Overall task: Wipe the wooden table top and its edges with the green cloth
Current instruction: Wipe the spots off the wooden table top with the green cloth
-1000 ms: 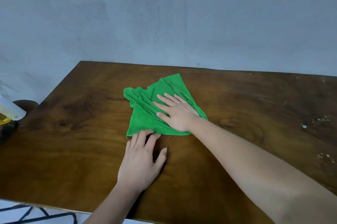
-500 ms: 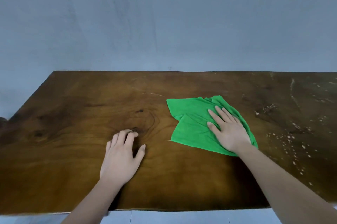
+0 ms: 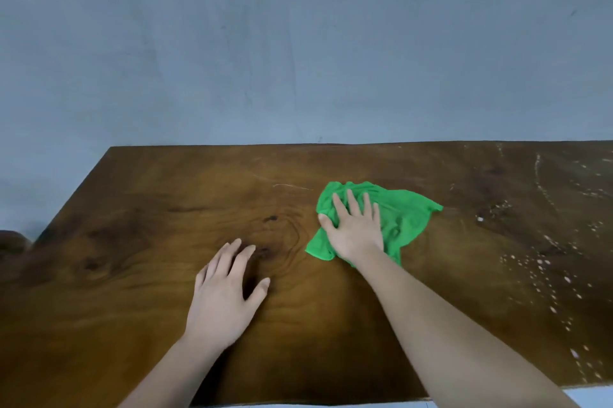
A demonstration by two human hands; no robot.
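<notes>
- Tabletop [image 3: 132, 275]: dark brown wood with a swirling grain, seen from the head view; its far edge meets a plain grey-blue wall [image 3: 298, 42], and its left edge slants toward the viewer.
- Green cloth [image 3: 408, 218]: crumpled and lying flat on the tabletop, right of centre and nearer the far edge than the near one. One corner points right; another lobe sticks out at the lower left beside the wrist.
- Right hand [image 3: 356, 231]: palm down on the left part of the green cloth, pressing it to the wood. The grip is spread flat, fingers [image 3: 351, 205] extended toward the wall and the thumb out at the cloth's left margin; nothing is pinched or clenched.
- Left hand [image 3: 222, 298]: palm down on bare wood, left of the cloth and apart from it. Its grip is likewise apart, fingers loosely fanned, thumb angled right, holding nothing.
- Pale specks [image 3: 544, 268]: scattered over the right portion of the tabletop, right of the cloth, running from the far edge down toward the near one.
- Dark rounded object [image 3: 11, 241]: partly visible off the tabletop's left edge; its identity cannot be told.
</notes>
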